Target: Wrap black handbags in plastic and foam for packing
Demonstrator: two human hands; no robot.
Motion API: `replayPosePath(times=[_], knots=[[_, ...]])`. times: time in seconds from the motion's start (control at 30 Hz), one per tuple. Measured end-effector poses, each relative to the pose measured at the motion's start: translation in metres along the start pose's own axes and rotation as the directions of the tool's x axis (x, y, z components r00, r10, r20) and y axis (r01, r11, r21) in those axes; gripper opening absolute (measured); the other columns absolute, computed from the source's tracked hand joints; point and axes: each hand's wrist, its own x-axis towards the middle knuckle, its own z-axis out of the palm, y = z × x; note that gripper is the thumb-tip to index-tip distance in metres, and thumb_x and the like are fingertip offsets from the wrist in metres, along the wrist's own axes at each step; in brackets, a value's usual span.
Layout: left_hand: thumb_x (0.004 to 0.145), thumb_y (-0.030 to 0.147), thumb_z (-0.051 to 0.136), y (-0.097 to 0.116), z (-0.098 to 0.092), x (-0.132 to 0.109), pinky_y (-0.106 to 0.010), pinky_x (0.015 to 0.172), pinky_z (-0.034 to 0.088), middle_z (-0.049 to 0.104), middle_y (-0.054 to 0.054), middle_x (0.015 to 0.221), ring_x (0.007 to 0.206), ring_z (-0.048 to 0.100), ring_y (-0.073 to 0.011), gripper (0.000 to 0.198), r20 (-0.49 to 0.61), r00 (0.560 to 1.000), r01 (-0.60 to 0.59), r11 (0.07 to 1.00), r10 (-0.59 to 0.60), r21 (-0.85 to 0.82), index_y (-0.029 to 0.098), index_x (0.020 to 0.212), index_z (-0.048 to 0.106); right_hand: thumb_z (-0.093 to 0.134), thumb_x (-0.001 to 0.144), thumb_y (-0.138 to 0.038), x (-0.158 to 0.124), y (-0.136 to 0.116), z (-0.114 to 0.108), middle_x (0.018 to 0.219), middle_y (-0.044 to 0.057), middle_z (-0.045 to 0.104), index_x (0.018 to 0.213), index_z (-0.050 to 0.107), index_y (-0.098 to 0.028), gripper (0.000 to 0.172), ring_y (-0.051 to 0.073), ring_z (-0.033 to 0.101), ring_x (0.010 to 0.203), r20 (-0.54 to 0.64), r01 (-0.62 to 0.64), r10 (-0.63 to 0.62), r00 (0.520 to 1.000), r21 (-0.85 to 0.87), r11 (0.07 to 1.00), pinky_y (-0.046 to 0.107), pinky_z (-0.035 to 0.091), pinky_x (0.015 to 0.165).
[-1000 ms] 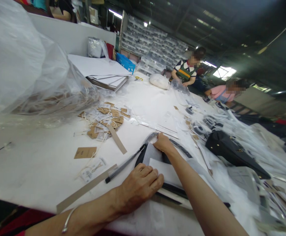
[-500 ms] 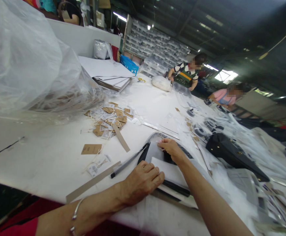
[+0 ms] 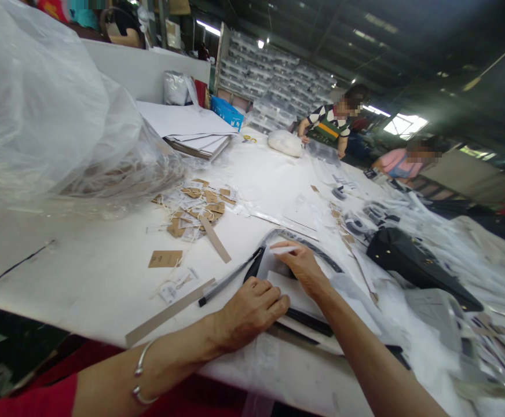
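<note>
A dark bag (image 3: 308, 322) lies on the white table in front of me, with a wrapped strap or handle (image 3: 230, 277) curving off its left side. My left hand (image 3: 255, 310) is closed at the bag's near left edge, its fingers curled over the rim. Thumb and fingers of my right hand (image 3: 302, 266) pinch a thin white sheet (image 3: 284, 250) over the bag's opening. More pale sheet material (image 3: 307, 296) shows inside the bag below that hand. The tips of the left fingers are partly hidden.
Left of the bag lie a pile of brown tags (image 3: 209, 202), a single tag (image 3: 165, 259) and cardboard strips (image 3: 169, 313). A big clear plastic bag (image 3: 61, 110) fills the far left. A black bag (image 3: 413, 266) lies right. Two people (image 3: 328, 124) work farther back.
My right hand has turned slightly and lifted the thin white sheet, which now shows more plainly in its fingers. My left hand stays at the bag's edge. The view has shifted a little.
</note>
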Motion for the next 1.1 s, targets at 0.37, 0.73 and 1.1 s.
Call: replayPosePath(times=[0.37, 0.73, 1.1], knots=[[0.098, 0.015, 0.046, 0.004, 0.001, -0.009, -0.037, 0.085, 0.046, 0.061, -0.008, 0.107, 0.101, 0.055, -0.0217, 0.022, 0.020, 1.000, -0.001, 1.000, 0.001, -0.011, 0.012, 0.119, 0.053, 0.053, 0.073, -0.023, -0.057, 0.003, -0.008, 0.082, 0.001, 0.075, 0.084, 0.075, -0.022, 0.025, 0.021, 0.067, 0.076, -0.060, 0.056, -0.075, 0.995, -0.283, 0.958, 0.031, 0.050, 0.073], [0.101, 0.017, 0.040, 0.010, 0.006, -0.023, -0.041, 0.095, 0.043, 0.063, -0.010, 0.112, 0.108, 0.054, -0.0224, 0.031, -0.028, 0.999, 0.035, 0.999, -0.035, -0.014, 0.013, 0.130, 0.050, 0.058, 0.081, -0.016, -0.082, 0.003, 0.011, 0.079, 0.000, 0.071, 0.084, 0.068, -0.022, 0.012, 0.017, 0.066, 0.074, -0.160, 0.390, -0.476, 0.865, -0.383, 0.837, 0.028, 0.051, 0.071], [0.096, 0.017, 0.048, 0.012, 0.013, -0.031, -0.042, 0.097, 0.047, 0.062, -0.013, 0.111, 0.108, 0.058, -0.0235, 0.028, -0.096, 0.986, 0.131, 0.987, -0.140, -0.092, 0.011, 0.124, 0.048, 0.056, 0.090, -0.011, -0.123, 0.026, 0.010, 0.087, 0.006, 0.067, 0.088, 0.064, -0.021, 0.012, 0.020, 0.063, 0.085, 0.052, 0.631, -0.720, 0.692, -0.529, 0.568, 0.036, 0.055, 0.080]])
